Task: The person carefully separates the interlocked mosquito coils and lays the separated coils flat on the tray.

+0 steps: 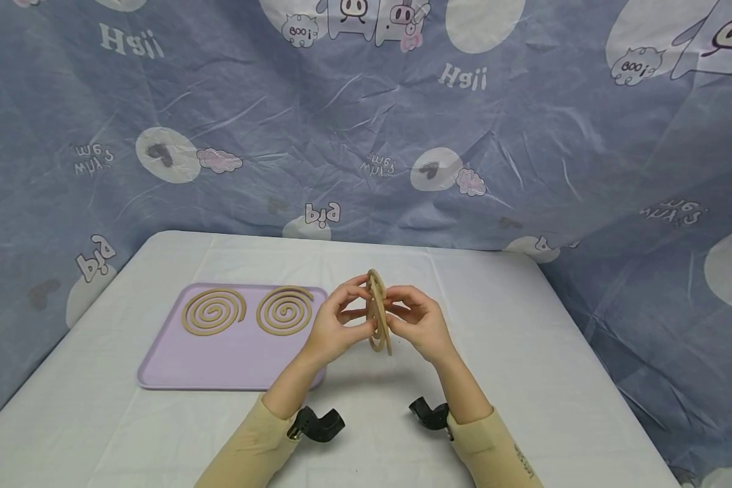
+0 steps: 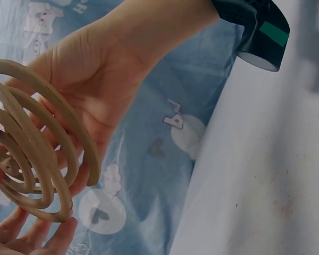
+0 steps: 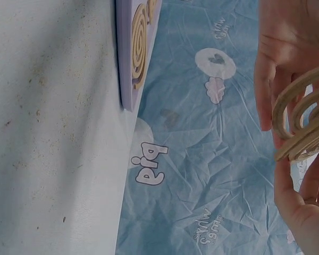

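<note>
Mosquito coils (image 1: 378, 312), apparently two nested in each other, are held on edge above the white table. My left hand (image 1: 338, 322) pinches them from the left between thumb and fingers. From the right, my right hand (image 1: 423, 322) grips them likewise. Up close in the left wrist view, the tan rings of the coils (image 2: 77, 125) are partly spread apart, with the right hand (image 2: 95, 79) behind them. The right wrist view cuts the coils (image 3: 303, 141) off at its edge. Two more flat coils, one left (image 1: 212, 313) and one right (image 1: 287, 312), lie on the purple tray (image 1: 219, 366).
The white-covered table (image 1: 500, 379) reaches back to a blue printed cloth (image 1: 341, 135). Black wrist cameras sit on both sleeves, one at the left (image 1: 320, 425) and one at the right (image 1: 430, 413). The tray's right edge lies beneath the left forearm.
</note>
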`<state>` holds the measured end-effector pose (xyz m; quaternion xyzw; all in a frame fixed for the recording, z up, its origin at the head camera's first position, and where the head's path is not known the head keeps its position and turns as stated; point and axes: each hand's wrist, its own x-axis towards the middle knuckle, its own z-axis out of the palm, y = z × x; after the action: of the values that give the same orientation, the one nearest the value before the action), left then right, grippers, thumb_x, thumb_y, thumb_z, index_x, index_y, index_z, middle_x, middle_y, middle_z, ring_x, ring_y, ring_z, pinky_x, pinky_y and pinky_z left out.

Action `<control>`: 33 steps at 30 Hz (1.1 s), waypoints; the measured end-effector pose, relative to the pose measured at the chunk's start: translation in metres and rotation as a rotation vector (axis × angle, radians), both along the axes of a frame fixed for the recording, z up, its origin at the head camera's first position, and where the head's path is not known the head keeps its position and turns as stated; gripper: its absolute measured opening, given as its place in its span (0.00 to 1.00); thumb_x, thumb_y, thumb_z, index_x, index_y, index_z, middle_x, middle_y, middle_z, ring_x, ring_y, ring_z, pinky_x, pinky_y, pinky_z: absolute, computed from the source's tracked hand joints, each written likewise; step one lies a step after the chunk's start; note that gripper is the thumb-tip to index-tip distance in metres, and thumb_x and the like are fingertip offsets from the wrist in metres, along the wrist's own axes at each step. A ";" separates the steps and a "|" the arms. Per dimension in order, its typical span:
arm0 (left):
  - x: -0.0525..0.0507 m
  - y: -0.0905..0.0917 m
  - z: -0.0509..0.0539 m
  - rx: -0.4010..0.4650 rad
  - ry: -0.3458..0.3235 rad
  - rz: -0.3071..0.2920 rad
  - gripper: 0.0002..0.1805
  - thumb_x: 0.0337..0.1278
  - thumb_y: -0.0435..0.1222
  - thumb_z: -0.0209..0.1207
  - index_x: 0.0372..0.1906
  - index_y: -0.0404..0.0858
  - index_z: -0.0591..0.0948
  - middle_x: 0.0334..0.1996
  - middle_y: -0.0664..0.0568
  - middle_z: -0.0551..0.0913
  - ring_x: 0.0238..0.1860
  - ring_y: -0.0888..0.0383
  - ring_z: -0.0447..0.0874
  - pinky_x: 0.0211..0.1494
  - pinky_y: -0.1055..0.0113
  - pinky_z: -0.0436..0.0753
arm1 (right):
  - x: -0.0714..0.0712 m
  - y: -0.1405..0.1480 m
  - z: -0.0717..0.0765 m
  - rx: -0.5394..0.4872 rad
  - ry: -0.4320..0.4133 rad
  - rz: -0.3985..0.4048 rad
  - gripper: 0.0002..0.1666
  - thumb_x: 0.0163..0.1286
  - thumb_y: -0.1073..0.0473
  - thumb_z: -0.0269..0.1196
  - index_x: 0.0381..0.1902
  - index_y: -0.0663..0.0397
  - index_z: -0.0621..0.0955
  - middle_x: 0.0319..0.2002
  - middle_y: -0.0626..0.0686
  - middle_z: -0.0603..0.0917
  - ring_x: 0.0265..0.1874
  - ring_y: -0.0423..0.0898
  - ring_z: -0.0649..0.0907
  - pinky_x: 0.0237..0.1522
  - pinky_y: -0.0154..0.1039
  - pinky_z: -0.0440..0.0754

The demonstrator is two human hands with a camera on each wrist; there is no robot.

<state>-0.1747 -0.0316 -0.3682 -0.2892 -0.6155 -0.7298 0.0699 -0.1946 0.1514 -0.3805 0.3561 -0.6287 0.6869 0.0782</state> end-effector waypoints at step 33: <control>-0.013 -0.029 -0.003 -0.248 0.072 -0.077 0.33 0.36 0.23 0.65 0.56 0.31 0.71 0.55 0.41 0.72 0.54 0.41 0.71 0.49 0.48 0.78 | -0.001 0.022 0.011 0.256 -0.051 0.062 0.36 0.56 0.76 0.62 0.64 0.68 0.66 0.61 0.62 0.70 0.46 0.51 0.79 0.44 0.41 0.81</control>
<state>-0.1880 -0.0604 -0.3713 -0.3451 -0.6865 -0.6394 0.0279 -0.1953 0.1732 -0.3691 0.3647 -0.7018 0.6120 -0.0049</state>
